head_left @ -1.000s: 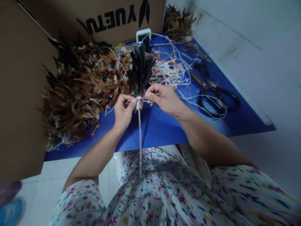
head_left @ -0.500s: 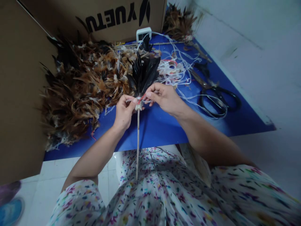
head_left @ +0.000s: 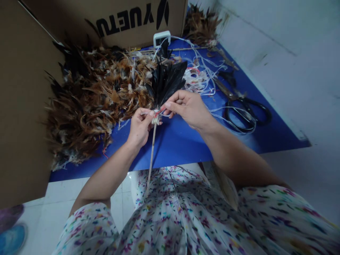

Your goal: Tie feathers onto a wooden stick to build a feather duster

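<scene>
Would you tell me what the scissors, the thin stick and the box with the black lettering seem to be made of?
Scissors: dull, brownish metal blades, perhaps rusted; glossy black handles, probably plastic or coated metal.
Thin stick: likely wood or bamboo, matte, pale brown, unevenly toned.
Box: cardboard, judging by its flat, matte brown faces.

brown feathers point(head_left: 106, 94), scissors point(head_left: 232, 96), blue table point(head_left: 180, 145)
</scene>
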### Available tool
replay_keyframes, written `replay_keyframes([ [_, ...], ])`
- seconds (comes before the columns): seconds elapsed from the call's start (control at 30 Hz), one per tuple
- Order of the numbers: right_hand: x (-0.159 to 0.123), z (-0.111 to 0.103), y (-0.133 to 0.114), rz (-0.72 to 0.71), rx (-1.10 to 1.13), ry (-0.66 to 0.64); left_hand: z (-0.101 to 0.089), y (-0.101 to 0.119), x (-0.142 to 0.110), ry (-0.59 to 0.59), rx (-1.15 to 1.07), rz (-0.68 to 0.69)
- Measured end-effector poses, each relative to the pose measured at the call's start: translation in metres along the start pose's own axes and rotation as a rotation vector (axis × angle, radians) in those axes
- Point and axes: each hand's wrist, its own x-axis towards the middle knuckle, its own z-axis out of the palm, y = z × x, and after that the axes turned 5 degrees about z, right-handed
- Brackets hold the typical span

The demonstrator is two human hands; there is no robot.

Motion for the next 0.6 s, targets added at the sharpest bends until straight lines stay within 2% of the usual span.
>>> replay_keyframes([
  [0.2, 0.0015, -0.0013, 0.0001, 0.016, 0.032, 0.024, 0.001, 0.0012, -0.0011, 0.006, -0.027, -0.004],
  [0.43, 0.0035, -0.0024, 0.0013, 0.061, -0.068, 0.032, 0.0026, 0.0045, -0.0011, 0.034, -0.047, 0.007],
  [0.5, 0.0024, -0.002, -0.0006, 0.084, -0.109, 0.006, 0.0031, 0.0052, -0.0012, 0.045, -0.043, 0.019],
  [0.6, -0.0001, -0.0015, -0.0035, 0.152, -0.197, -0.113, 0.0039, 0.0055, -0.0014, 0.052, -0.03, 0.038],
])
